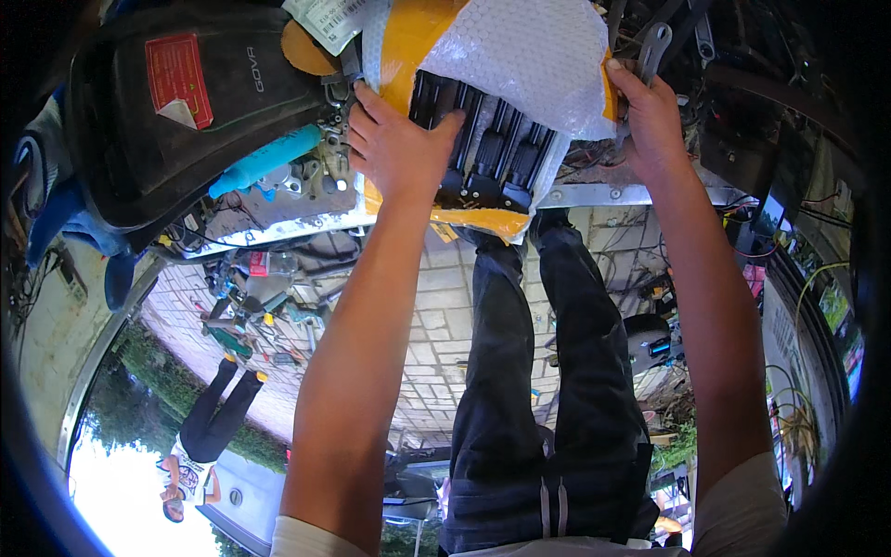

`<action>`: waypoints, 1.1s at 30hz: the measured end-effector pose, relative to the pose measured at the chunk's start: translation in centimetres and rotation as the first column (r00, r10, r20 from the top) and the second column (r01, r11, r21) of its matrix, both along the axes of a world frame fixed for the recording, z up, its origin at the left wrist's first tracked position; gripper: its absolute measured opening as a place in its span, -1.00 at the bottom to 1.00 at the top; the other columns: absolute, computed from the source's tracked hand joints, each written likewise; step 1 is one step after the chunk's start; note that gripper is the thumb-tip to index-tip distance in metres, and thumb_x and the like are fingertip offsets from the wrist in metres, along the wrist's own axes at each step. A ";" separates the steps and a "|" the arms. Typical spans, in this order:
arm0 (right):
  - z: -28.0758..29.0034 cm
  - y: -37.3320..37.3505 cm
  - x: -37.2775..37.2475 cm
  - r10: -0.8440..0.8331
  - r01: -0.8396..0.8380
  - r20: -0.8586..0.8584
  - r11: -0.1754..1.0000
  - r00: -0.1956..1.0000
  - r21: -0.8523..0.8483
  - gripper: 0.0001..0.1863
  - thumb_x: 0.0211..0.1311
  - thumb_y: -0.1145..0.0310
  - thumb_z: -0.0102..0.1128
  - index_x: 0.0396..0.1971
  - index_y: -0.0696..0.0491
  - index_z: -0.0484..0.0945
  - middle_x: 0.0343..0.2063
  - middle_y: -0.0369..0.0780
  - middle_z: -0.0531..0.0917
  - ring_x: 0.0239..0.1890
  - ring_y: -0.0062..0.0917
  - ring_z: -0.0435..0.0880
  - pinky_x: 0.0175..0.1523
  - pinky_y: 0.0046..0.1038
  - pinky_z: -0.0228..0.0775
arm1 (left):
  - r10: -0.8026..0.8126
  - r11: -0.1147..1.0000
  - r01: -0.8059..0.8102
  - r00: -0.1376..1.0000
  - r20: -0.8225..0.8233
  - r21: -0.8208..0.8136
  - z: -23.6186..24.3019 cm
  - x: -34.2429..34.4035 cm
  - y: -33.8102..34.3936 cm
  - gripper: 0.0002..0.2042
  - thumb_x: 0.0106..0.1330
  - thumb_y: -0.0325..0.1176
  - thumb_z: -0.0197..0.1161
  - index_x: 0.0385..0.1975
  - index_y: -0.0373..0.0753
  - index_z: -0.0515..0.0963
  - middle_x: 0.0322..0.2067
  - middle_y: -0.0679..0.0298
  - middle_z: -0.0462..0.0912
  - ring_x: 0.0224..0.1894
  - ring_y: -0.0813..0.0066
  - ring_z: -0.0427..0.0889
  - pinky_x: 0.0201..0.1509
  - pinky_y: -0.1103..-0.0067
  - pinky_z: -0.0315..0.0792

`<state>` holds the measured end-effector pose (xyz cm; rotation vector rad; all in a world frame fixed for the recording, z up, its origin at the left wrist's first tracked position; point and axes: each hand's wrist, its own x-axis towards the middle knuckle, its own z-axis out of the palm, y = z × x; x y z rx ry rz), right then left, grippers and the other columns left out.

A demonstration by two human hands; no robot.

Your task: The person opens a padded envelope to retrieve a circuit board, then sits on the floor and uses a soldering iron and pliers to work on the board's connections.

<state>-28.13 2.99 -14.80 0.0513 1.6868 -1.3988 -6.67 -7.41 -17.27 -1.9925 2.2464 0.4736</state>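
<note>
A bubble-wrapped package [529,51] with yellow tape is torn open at the near side, at the top middle of the view. Inside its opening lie several black parts [492,148] with long ribs, like a moulded plastic unit. My left hand [401,148] grips the package's left edge, fingers on the outer side and thumb across the black parts. On the right, my right hand [652,116] pinches the taped right edge of the wrap between thumb and fingers. The underside of the package is hidden.
A black case [195,102] with a red label lies at left, beside a teal tube [269,160] and scattered metal fittings. Wrenches [654,46] and cables sit at right. Below the metal edge [594,195], tools and a bottle [269,264] lie on paving. Another person [200,455] stands farther off.
</note>
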 end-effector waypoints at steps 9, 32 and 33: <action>-0.4 0.3 -0.4 0.044 -0.043 0.016 0.999 0.999 -0.032 -0.72 0.24 0.30 0.18 -0.19 0.20 0.49 -0.29 -0.15 0.63 -0.31 -0.54 0.65 -0.16 -0.48 0.50 | -0.118 0.991 0.119 0.993 0.023 -0.068 -0.2 -1.0 1.8 0.17 -0.15 0.21 0.42 0.34 -0.33 -0.14 0.33 -0.15 -0.10 0.36 -0.18 -0.12 0.32 -0.06 -0.18; -0.2 0.8 -0.3 0.131 -0.130 0.021 0.990 0.991 -0.053 -0.70 0.27 0.28 0.15 -0.16 0.21 0.49 -0.32 -0.16 0.64 -0.29 -0.56 0.64 -0.15 -0.51 0.48 | -0.148 0.989 0.149 0.988 0.037 -0.025 -0.3 -5.0 5.7 0.31 -0.25 0.31 0.41 0.35 -0.40 -0.24 0.36 -0.23 -0.28 0.41 -0.22 -0.32 0.28 -0.21 -0.28; -0.3 0.8 -0.3 0.126 -0.125 0.024 0.991 0.992 -0.048 -0.70 0.27 0.28 0.15 -0.16 0.21 0.49 -0.31 -0.16 0.64 -0.29 -0.56 0.64 -0.15 -0.51 0.49 | -0.149 0.988 0.150 0.988 0.047 -0.022 -0.4 -5.1 5.6 0.31 -0.25 0.32 0.40 0.35 -0.40 -0.24 0.37 -0.23 -0.28 0.41 -0.22 -0.32 0.28 -0.21 -0.28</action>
